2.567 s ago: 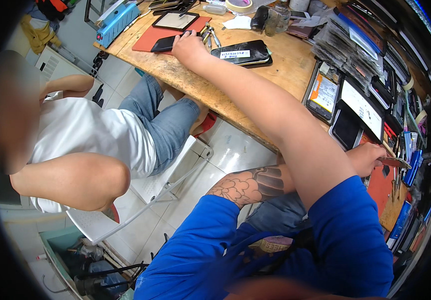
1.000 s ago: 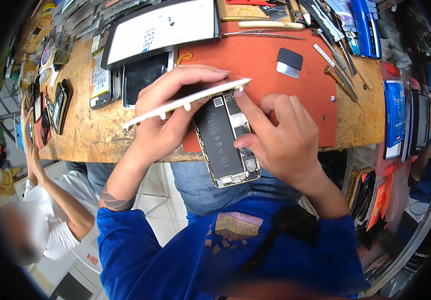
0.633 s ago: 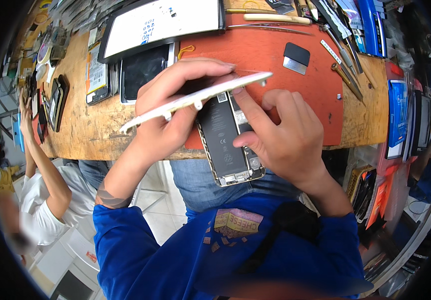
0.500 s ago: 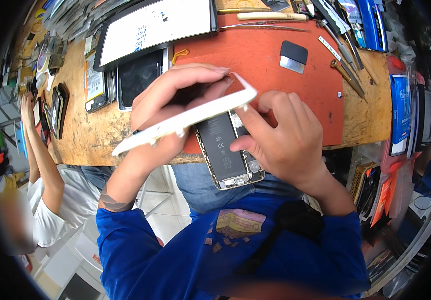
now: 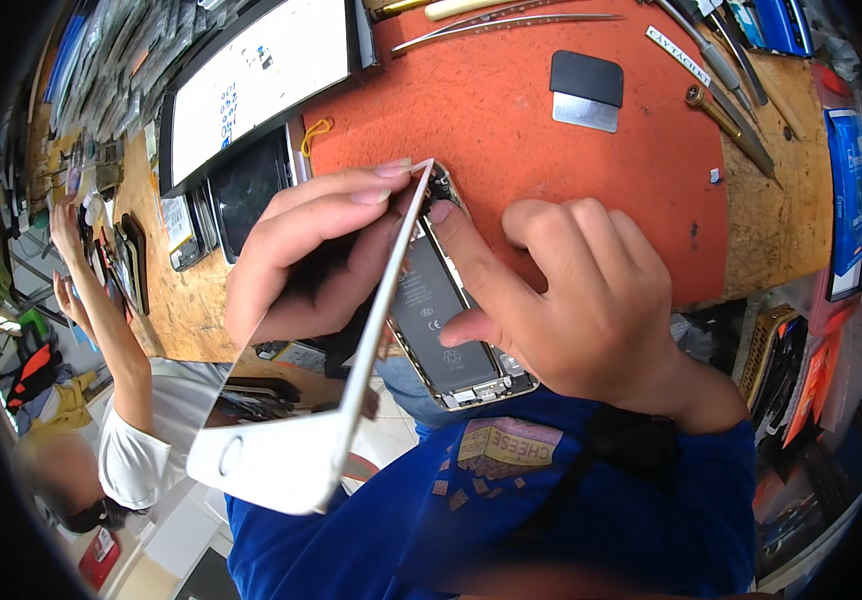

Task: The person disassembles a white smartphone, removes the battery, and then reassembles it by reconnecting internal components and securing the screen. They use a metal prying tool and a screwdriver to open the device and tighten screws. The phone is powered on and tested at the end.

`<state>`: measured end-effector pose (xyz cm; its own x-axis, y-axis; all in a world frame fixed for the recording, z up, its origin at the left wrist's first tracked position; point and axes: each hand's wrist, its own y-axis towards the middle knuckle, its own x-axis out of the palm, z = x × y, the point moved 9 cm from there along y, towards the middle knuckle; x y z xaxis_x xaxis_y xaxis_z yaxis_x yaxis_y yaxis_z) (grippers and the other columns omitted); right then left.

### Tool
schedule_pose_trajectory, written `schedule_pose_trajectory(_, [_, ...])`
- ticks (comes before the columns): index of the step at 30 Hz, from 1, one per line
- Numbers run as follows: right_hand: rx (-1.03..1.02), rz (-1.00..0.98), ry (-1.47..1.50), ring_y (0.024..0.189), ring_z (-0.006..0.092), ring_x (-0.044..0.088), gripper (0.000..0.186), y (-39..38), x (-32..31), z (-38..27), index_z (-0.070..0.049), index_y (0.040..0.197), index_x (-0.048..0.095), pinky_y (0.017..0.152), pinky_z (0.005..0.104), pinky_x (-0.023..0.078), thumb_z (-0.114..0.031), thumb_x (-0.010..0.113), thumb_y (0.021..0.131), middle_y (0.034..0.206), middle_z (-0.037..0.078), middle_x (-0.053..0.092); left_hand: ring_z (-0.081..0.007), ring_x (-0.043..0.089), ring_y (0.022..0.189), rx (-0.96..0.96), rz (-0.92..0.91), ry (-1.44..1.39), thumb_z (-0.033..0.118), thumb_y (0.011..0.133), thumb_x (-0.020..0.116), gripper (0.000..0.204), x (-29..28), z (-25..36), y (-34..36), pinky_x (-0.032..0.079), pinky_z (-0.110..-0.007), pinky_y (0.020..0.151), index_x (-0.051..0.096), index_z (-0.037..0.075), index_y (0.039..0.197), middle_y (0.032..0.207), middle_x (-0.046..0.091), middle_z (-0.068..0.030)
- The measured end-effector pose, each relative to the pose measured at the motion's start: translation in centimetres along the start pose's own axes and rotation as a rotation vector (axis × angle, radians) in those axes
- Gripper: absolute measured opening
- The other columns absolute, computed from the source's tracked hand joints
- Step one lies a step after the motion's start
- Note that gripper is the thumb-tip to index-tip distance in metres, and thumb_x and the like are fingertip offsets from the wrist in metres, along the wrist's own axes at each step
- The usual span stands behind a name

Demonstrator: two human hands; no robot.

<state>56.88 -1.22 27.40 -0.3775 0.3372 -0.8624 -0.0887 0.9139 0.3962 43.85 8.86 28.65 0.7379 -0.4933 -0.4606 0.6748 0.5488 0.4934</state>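
My left hand (image 5: pixel 296 240) is closed on the white-fronted phone screen (image 5: pixel 271 455), with its fingertips at the upper edge. The screen stands tilted on its side, its dark glass and round home button facing left. Below and right of it lies the opened phone body (image 5: pixel 448 335), showing a black battery and metal parts. My right hand (image 5: pixel 591 300) is over the body's right side. Its index finger reaches to the upper end, beside the screen's top edge, and its thumb lies over the battery, apart from the index. The other fingers are curled, with nothing visible in them.
An orange mat (image 5: pixel 511 170) covers the wooden bench (image 5: pixel 791 220). On it lie a black-and-metal scraper (image 5: pixel 587 92) and tweezers (image 5: pixel 511 25). A white board (image 5: pixel 261 80) stands at upper left, above a dark tablet (image 5: pixel 249 195). Another person's arm (image 5: pixel 116 320) is at far left.
My left hand has swung the screen from nearly level to steeply upright, its lower end now nearer me. My right index finger has shifted to the body's upper end. The view has moved slightly.
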Motion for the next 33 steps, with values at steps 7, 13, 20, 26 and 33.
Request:
schedule_pose_trajectory(7, [0.014, -0.001, 0.027, 0.078, 0.0195, 0.054, 0.062, 0.1, 0.1, 0.3, -0.015, 0.129, 0.081, 0.065, 0.033, 0.045, -0.055, 0.074, 0.082, 0.097, 0.002, 0.054, -0.0327, 0.079, 0.115, 0.012, -0.064, 0.076, -0.021, 0.085, 0.082, 0.046, 0.2, 0.4, 0.3, 0.064, -0.038, 0.1, 0.064, -0.006, 0.124, 0.121, 0.076, -0.0256])
schedule_pose_trajectory(13, [0.103, 0.024, 0.216, 0.074, 0.0184, 0.053, 0.062, 0.5, 0.2, 1.4, -0.016, 0.129, 0.081, 0.063, 0.0334, 0.044, -0.054, 0.076, 0.08, 0.092, 0.0, 0.053, -0.0332, 0.077, 0.119, -0.009, -0.128, 0.093, -0.021, 0.086, 0.081, 0.049, 0.2, 0.6, 0.3, 0.064, -0.04, 0.102, 0.062, -0.005, 0.128, 0.124, 0.074, -0.0257])
schedule_pose_trajectory(20, [0.138, 0.018, 0.318, 0.071, 0.0175, 0.053, 0.056, 0.9, 0.1, 2.1, -0.014, 0.124, 0.082, 0.06, 0.0314, 0.044, -0.042, 0.083, 0.076, 0.085, -0.001, 0.052, -0.0344, 0.075, 0.123, -0.049, -0.135, 0.047, -0.021, 0.087, 0.079, 0.05, 0.2, 0.5, 0.5, 0.063, -0.041, 0.104, 0.061, -0.003, 0.13, 0.127, 0.073, -0.0247])
schedule_pose_trajectory(26, [0.137, 0.044, 0.322, 0.069, 0.018, 0.052, 0.05, 1.4, 0.1, 2.2, -0.009, 0.119, 0.082, 0.058, 0.0319, 0.043, -0.034, 0.085, 0.075, 0.083, 0.0, 0.051, -0.0354, 0.075, 0.123, -0.097, -0.14, 0.024, -0.021, 0.088, 0.079, 0.049, 0.1, 0.3, 0.2, 0.062, -0.042, 0.106, 0.061, -0.003, 0.13, 0.128, 0.073, -0.0248])
schedule_pose_trajectory(33, [0.116, 0.082, 0.303, 0.07, 0.0229, 0.055, 0.038, 2.0, -0.1, 1.7, -0.006, 0.113, 0.081, 0.06, 0.0373, 0.044, -0.021, 0.085, 0.079, 0.082, 0.003, 0.053, -0.033, 0.077, 0.118, -0.021, -0.094, -0.002, -0.019, 0.087, 0.081, 0.048, 0.1, -0.1, 0.6, 0.063, -0.039, 0.1, 0.063, -0.004, 0.129, 0.124, 0.076, -0.0241])
